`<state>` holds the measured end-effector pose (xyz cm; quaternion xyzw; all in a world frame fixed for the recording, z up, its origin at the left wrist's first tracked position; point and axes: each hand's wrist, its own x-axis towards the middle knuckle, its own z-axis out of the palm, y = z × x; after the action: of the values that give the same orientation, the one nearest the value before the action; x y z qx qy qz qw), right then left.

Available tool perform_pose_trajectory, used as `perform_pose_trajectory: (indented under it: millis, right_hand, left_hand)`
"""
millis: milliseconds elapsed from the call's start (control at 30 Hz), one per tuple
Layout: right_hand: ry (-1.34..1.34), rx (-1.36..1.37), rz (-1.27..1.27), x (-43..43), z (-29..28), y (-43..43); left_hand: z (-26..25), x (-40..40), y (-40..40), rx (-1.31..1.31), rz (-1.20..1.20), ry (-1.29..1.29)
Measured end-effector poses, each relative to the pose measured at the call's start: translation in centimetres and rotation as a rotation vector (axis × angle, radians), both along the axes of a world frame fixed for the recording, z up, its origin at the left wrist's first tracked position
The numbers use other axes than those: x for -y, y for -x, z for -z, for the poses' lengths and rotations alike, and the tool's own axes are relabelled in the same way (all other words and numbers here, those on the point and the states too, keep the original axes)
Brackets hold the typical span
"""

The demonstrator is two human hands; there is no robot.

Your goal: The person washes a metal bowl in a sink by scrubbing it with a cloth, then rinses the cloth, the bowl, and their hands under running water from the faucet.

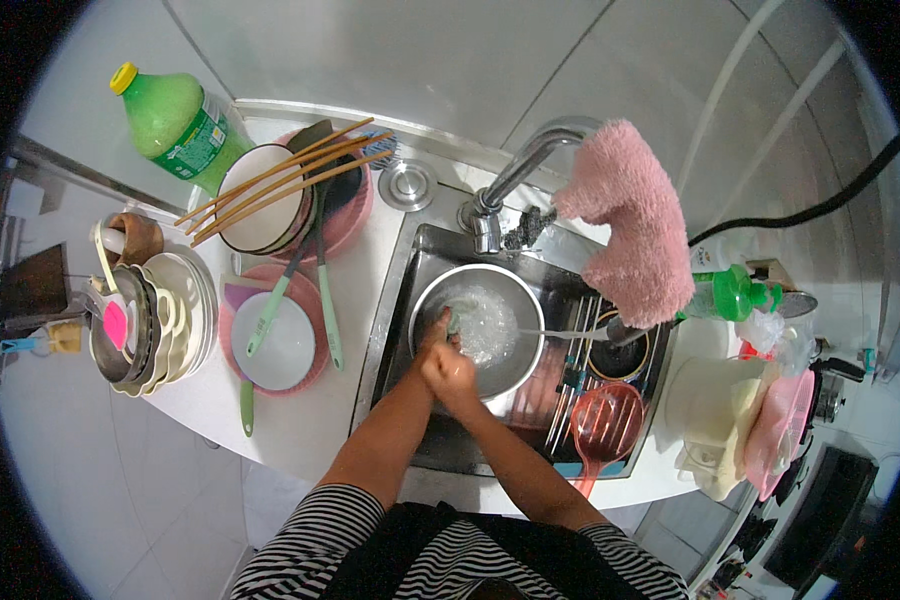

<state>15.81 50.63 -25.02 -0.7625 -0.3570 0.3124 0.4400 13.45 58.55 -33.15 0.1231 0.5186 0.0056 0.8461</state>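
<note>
A steel bowl (531,358) stands in the sink, with foamy water (489,324) in it. Water streams sideways into it from the spout (626,331) of the faucet. My left hand (436,339) reaches over the bowl's near left side, fingers down at the foam. Against those fingers is a pale, greenish thing (454,319), too blurred to name. My right hand (450,369) is curled, knuckles up, close against the left hand over the bowl. Its palm side is hidden, so I cannot tell whether it grips anything.
Right of the bowl, a rack (562,409), a red slotted ladle (607,424) and a dark round dish (619,356) fill the sink. A pink fuzzy cloth (637,217) covers the faucet's arm. Left stand stacked bowls (262,199), chopsticks (292,191) and spatulas (328,315).
</note>
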Motion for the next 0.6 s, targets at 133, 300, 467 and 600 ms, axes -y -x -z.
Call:
perform_pose_trajectory:
  millis: [133,300,467,600]
  right_hand:
    - [0.304,0.164,0.424,0.5,4.4,-7.9]
    - [0.248,-1.046,0.559,0.5,5.1,-9.7]
    - [-0.228,-0.938,0.594,2.8,10.7,-11.0]
    - [0.21,0.113,0.735,6.1,16.6,-13.0]
  left_hand:
    - [-4.0,1.0,-3.1,-0.096,-0.1,0.055]
    - [-2.7,0.9,-0.3,0.153,0.252,-0.206]
    - [-3.0,1.4,1.6,-0.069,0.271,-0.679]
    - [-3.4,2.6,-0.2,-0.152,0.173,-0.488]
